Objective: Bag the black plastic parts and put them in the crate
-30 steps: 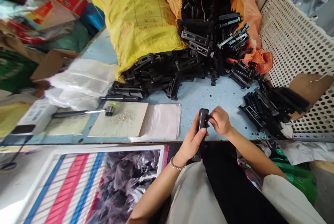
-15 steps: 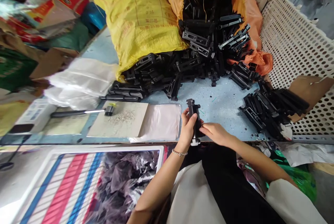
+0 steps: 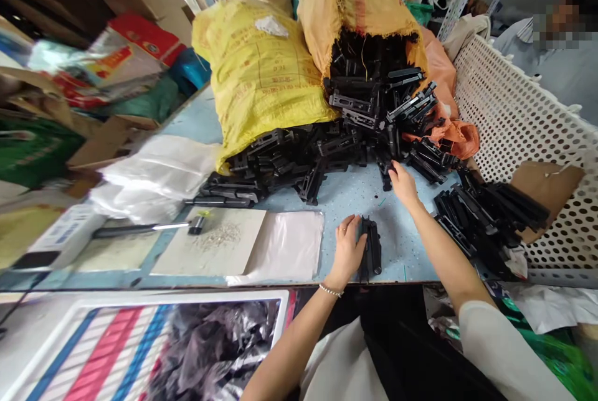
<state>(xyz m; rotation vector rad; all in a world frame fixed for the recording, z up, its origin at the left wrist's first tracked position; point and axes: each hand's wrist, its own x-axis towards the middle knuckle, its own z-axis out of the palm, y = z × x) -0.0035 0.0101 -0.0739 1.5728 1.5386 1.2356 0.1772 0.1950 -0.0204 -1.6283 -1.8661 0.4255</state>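
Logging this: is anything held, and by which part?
The left hand is at the upper left side of a black part; the right hand is at a piece by the pile. Whether either grip holds cannot be told.

My left hand (image 3: 349,245): hides part of the black pieces (image 3: 374,248) by the table's (image 3: 404,233) front edge
My right hand (image 3: 405,188): grip unclear to me
Yellow sack (image 3: 261,74): print too small to read

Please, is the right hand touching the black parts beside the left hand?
Apart. The head view shows blue tabletop between the right hand and those black parts.
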